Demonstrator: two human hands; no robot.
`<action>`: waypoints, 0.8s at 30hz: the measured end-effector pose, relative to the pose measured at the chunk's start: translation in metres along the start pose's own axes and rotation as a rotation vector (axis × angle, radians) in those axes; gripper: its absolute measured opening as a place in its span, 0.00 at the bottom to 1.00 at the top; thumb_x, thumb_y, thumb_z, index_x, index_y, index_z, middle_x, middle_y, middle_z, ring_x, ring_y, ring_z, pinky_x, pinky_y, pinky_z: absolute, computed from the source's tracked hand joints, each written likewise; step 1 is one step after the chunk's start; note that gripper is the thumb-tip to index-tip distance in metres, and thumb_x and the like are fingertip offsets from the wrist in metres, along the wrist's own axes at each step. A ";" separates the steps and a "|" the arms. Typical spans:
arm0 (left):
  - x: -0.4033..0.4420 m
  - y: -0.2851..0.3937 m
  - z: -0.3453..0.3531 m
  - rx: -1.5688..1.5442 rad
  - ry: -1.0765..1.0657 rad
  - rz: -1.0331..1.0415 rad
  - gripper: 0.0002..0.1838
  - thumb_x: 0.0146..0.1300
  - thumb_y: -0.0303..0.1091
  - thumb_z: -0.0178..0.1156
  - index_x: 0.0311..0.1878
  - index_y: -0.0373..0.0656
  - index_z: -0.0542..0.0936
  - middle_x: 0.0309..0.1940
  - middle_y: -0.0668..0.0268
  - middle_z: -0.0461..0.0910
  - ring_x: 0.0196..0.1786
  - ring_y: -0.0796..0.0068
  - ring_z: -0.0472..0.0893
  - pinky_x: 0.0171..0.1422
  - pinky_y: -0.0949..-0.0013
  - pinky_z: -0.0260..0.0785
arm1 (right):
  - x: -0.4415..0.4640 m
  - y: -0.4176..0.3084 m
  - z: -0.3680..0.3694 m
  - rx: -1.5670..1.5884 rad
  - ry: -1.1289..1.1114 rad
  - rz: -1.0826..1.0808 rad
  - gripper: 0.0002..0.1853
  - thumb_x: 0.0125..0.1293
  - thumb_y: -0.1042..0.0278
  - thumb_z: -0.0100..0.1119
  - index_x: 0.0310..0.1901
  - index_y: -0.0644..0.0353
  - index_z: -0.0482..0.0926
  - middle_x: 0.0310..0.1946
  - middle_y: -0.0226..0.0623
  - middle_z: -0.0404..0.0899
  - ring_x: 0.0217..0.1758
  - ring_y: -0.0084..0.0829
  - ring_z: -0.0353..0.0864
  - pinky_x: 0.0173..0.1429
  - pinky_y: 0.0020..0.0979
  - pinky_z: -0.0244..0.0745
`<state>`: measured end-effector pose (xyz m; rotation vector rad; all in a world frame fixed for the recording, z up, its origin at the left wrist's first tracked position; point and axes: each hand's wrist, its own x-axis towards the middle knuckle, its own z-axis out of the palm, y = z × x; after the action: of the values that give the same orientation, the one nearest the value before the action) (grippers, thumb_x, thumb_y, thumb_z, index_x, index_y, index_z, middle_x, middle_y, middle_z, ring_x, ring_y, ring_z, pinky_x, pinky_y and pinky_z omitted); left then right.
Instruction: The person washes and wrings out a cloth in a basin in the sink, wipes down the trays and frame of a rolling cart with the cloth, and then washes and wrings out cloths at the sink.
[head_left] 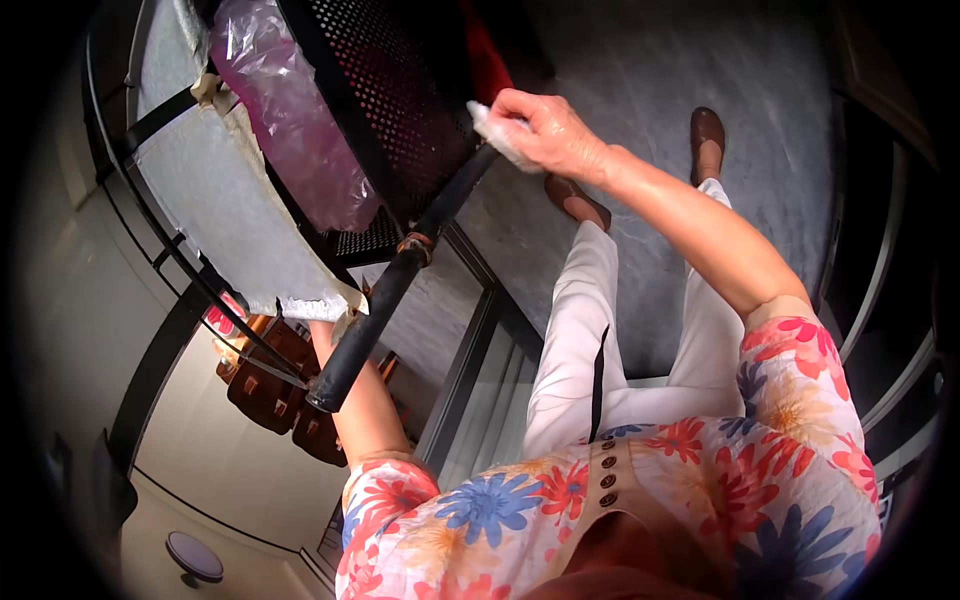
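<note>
My right hand (545, 130) is closed around a crumpled white cloth or tissue (505, 137). It is at the upper end of a black tubular bar (378, 300) with a rusty collar partway along it; whether the cloth presses on the bar I cannot make out. My left forearm (370, 415) reaches up behind the bar's lower end. A pale grey, worn-edged panel (215, 195) hides my left hand, so its fingers do not show.
A black perforated metal basket (400, 90) holds a pinkish clear plastic bag (295, 130). Thin black rods (160, 235) curve along the left. Brown wooden furniture (270, 395) stands beyond my left arm. My shoes (708, 130) rest on a grey floor (640, 90).
</note>
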<state>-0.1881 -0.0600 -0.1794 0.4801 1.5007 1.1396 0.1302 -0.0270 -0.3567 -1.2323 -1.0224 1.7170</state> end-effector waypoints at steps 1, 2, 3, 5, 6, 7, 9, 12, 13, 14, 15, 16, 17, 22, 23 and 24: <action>-0.003 0.001 0.001 0.008 -0.004 0.002 0.29 0.57 0.48 0.55 0.58 0.40 0.70 0.55 0.58 0.73 0.61 0.57 0.68 0.67 0.51 0.55 | -0.010 -0.019 0.006 0.113 -0.001 0.048 0.09 0.59 0.64 0.57 0.36 0.61 0.74 0.29 0.35 0.76 0.35 0.25 0.77 0.41 0.26 0.72; -0.001 0.000 0.000 0.003 -0.004 -0.003 0.29 0.57 0.48 0.55 0.58 0.40 0.70 0.55 0.58 0.73 0.61 0.57 0.68 0.67 0.51 0.55 | -0.018 -0.025 0.020 -0.043 0.145 -0.347 0.09 0.59 0.64 0.57 0.36 0.61 0.74 0.30 0.37 0.76 0.35 0.28 0.77 0.40 0.27 0.72; -0.002 -0.002 0.000 0.003 0.001 -0.004 0.29 0.57 0.48 0.55 0.58 0.40 0.70 0.55 0.58 0.73 0.61 0.57 0.68 0.67 0.51 0.55 | -0.030 -0.047 0.032 0.020 0.189 -0.523 0.07 0.59 0.68 0.57 0.36 0.61 0.73 0.31 0.39 0.76 0.34 0.32 0.78 0.40 0.26 0.72; -0.001 -0.005 0.000 0.001 -0.003 -0.004 0.29 0.57 0.48 0.55 0.58 0.40 0.70 0.55 0.58 0.73 0.61 0.57 0.68 0.67 0.51 0.55 | -0.051 -0.073 0.055 0.056 0.348 -0.483 0.05 0.58 0.73 0.57 0.35 0.59 0.73 0.31 0.38 0.74 0.32 0.40 0.78 0.35 0.34 0.74; 0.001 -0.006 0.001 0.004 -0.006 -0.011 0.29 0.57 0.48 0.55 0.58 0.40 0.70 0.55 0.58 0.73 0.61 0.57 0.68 0.68 0.51 0.55 | -0.056 -0.068 0.063 0.028 0.400 -0.467 0.05 0.58 0.73 0.57 0.36 0.58 0.73 0.30 0.38 0.73 0.32 0.40 0.77 0.34 0.35 0.74; 0.003 -0.007 0.001 0.002 -0.004 -0.007 0.29 0.57 0.48 0.55 0.58 0.40 0.70 0.55 0.57 0.73 0.61 0.57 0.68 0.68 0.51 0.55 | -0.058 -0.061 0.068 0.003 0.448 -0.453 0.06 0.58 0.73 0.56 0.37 0.58 0.72 0.30 0.38 0.73 0.32 0.40 0.77 0.34 0.36 0.74; 0.004 -0.005 0.002 0.016 -0.007 -0.005 0.29 0.56 0.48 0.55 0.58 0.40 0.70 0.55 0.57 0.73 0.61 0.57 0.68 0.68 0.51 0.54 | -0.052 -0.045 0.073 -0.083 0.589 -0.489 0.06 0.59 0.73 0.55 0.38 0.58 0.73 0.31 0.39 0.72 0.31 0.41 0.77 0.33 0.36 0.73; 0.005 -0.004 0.005 0.022 -0.017 -0.001 0.29 0.56 0.48 0.55 0.58 0.40 0.70 0.55 0.57 0.73 0.61 0.57 0.68 0.68 0.51 0.54 | -0.038 -0.024 0.069 -0.149 0.689 -0.322 0.05 0.61 0.74 0.52 0.39 0.59 0.73 0.33 0.41 0.73 0.31 0.43 0.76 0.34 0.37 0.73; 0.007 -0.006 0.005 0.012 -0.023 -0.003 0.29 0.56 0.48 0.55 0.58 0.40 0.70 0.55 0.57 0.73 0.61 0.57 0.68 0.68 0.51 0.54 | -0.034 -0.029 0.065 -0.133 0.699 -0.256 0.05 0.62 0.75 0.50 0.39 0.59 0.73 0.33 0.42 0.73 0.32 0.44 0.76 0.35 0.38 0.72; 0.007 -0.005 0.004 0.017 -0.031 -0.002 0.30 0.56 0.48 0.55 0.58 0.40 0.70 0.55 0.57 0.73 0.61 0.57 0.68 0.68 0.51 0.54 | -0.037 -0.035 0.066 -0.134 0.691 -0.289 0.05 0.62 0.74 0.51 0.39 0.59 0.74 0.34 0.43 0.73 0.34 0.44 0.76 0.37 0.38 0.73; 0.009 -0.006 0.004 0.010 -0.032 -0.003 0.30 0.56 0.48 0.56 0.58 0.40 0.70 0.55 0.57 0.73 0.61 0.57 0.68 0.68 0.51 0.54 | -0.050 -0.046 0.072 -0.044 0.614 -0.271 0.06 0.60 0.74 0.54 0.39 0.59 0.75 0.34 0.43 0.73 0.35 0.43 0.77 0.39 0.37 0.73; 0.010 -0.008 0.003 0.004 -0.034 -0.005 0.30 0.56 0.48 0.56 0.58 0.40 0.70 0.55 0.57 0.73 0.61 0.57 0.68 0.68 0.51 0.54 | -0.063 -0.075 0.075 -0.003 0.589 -0.361 0.05 0.60 0.77 0.53 0.38 0.62 0.74 0.31 0.42 0.73 0.31 0.42 0.75 0.36 0.35 0.71; 0.011 -0.009 0.003 0.003 -0.036 -0.008 0.30 0.56 0.48 0.56 0.58 0.40 0.70 0.55 0.57 0.73 0.61 0.57 0.68 0.68 0.51 0.54 | -0.071 -0.093 0.079 0.039 0.564 -0.444 0.04 0.59 0.80 0.52 0.37 0.65 0.73 0.29 0.42 0.73 0.27 0.40 0.73 0.32 0.32 0.69; 0.022 -0.012 0.003 0.003 -0.057 -0.006 0.30 0.56 0.48 0.56 0.58 0.40 0.70 0.55 0.57 0.73 0.61 0.57 0.68 0.68 0.51 0.54 | -0.053 -0.037 0.081 -0.098 0.684 -0.378 0.05 0.60 0.71 0.55 0.38 0.59 0.75 0.30 0.40 0.73 0.30 0.41 0.77 0.33 0.35 0.73; 0.025 -0.012 0.004 0.003 -0.063 -0.003 0.30 0.56 0.48 0.56 0.58 0.40 0.70 0.55 0.57 0.73 0.61 0.57 0.68 0.68 0.51 0.54 | -0.043 -0.013 0.075 -0.140 0.731 -0.319 0.05 0.61 0.70 0.55 0.37 0.59 0.75 0.30 0.40 0.73 0.30 0.41 0.77 0.32 0.34 0.73; 0.030 -0.012 0.005 0.002 -0.075 0.003 0.30 0.56 0.48 0.56 0.58 0.40 0.70 0.55 0.57 0.73 0.62 0.57 0.68 0.68 0.51 0.54 | -0.033 0.008 0.068 -0.149 0.752 -0.290 0.04 0.62 0.70 0.55 0.37 0.60 0.75 0.28 0.40 0.74 0.28 0.39 0.77 0.31 0.33 0.73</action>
<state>-0.1889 -0.0390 -0.2047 0.5211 1.4365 1.1104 0.0715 -0.0718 -0.3389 -1.5592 -0.8114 0.8437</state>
